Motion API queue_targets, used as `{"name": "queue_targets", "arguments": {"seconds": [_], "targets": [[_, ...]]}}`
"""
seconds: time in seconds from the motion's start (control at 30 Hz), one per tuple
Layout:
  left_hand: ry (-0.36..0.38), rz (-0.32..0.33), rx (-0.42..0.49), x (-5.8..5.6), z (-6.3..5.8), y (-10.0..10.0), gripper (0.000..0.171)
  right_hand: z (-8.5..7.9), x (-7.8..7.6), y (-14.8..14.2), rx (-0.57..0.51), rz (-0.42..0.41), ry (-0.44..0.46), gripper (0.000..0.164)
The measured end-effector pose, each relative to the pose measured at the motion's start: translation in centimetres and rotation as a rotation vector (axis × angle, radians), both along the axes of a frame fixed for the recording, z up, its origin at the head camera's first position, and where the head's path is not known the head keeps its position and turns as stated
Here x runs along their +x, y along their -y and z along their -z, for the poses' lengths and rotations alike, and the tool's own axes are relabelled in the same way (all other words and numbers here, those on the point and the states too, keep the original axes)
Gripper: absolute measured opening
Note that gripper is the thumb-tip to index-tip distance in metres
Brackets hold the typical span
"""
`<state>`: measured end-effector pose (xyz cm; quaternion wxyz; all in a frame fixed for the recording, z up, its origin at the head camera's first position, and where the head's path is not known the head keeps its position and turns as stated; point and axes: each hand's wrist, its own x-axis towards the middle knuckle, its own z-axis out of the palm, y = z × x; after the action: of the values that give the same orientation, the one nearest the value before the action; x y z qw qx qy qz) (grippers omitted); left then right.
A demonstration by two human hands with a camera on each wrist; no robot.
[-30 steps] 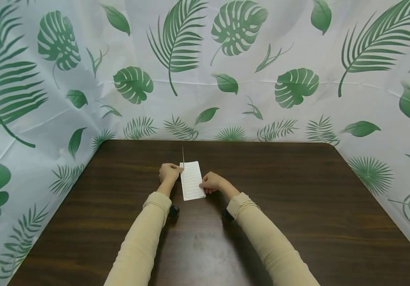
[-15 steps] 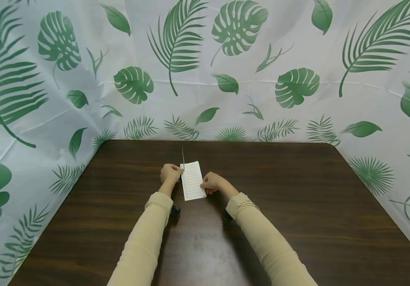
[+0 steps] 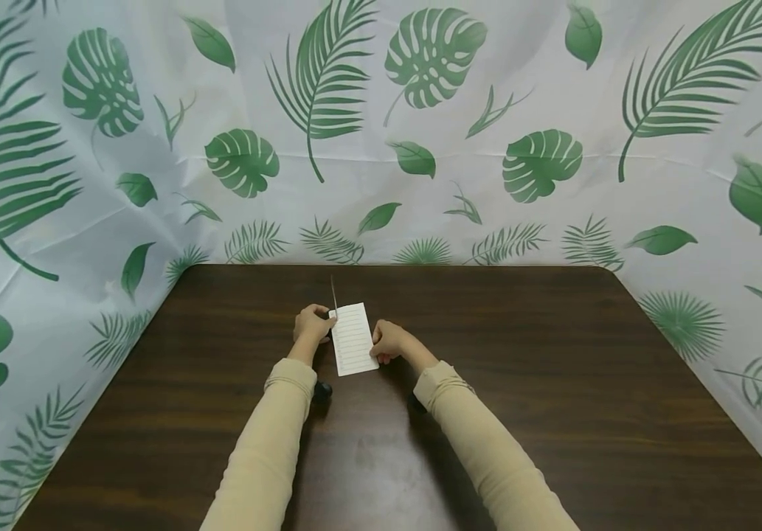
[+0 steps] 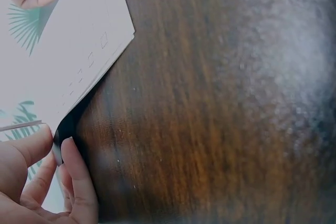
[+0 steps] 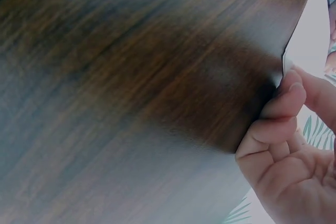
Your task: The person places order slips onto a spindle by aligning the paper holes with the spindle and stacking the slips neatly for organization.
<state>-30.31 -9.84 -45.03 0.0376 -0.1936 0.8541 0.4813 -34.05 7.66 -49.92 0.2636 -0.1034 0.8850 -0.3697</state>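
A small white notepad (image 3: 354,341) with printed lines is held over the far middle part of the table, slightly tilted. My left hand (image 3: 310,324) pinches its upper left edge between thumb and fingers. At the lower right edge, my right hand (image 3: 390,342) pinches the sheets, its other fingers curled beneath. A thin pale strip (image 3: 333,293) stands up from the upper left corner by my left thumb, seen nearly edge-on. The left wrist view shows small printed boxes along the notepad (image 4: 79,61) and several layered sheets at its edge.
The dark wood-grain table (image 3: 553,383) extends around both arms and reflects light near the front. A white curtain (image 3: 460,177) with green leaves hangs behind it and along the sides. Black wrist cameras (image 3: 322,391) sit under the beige sleeves.
The head view has shifted slightly. Both hands keep their grip on the notepad, and the thin strip at its upper left corner leans a little more to the left.
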Motion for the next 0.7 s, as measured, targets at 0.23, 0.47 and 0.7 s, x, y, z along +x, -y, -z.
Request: {"name": "queue_targets", "arguments": {"seconds": [0.23, 0.47, 0.7], "targets": [[-0.003, 0.001, 0.014, 0.3, 0.1, 0.0, 0.031, -6.5, 5.7, 0.1, -0.044, 0.051, -0.012, 0.021], [0.011, -0.002, 0.023, 0.3, -0.2, 0.1, 0.033, 6.3, -3.5, -1.8, -0.179, -0.039, 0.018, 0.044], [0.02, -0.006, 0.029, 0.4, -0.1, 0.1, 0.034, 6.9, -3.9, -1.9, -0.168, -0.067, 0.0, 0.041]]}}
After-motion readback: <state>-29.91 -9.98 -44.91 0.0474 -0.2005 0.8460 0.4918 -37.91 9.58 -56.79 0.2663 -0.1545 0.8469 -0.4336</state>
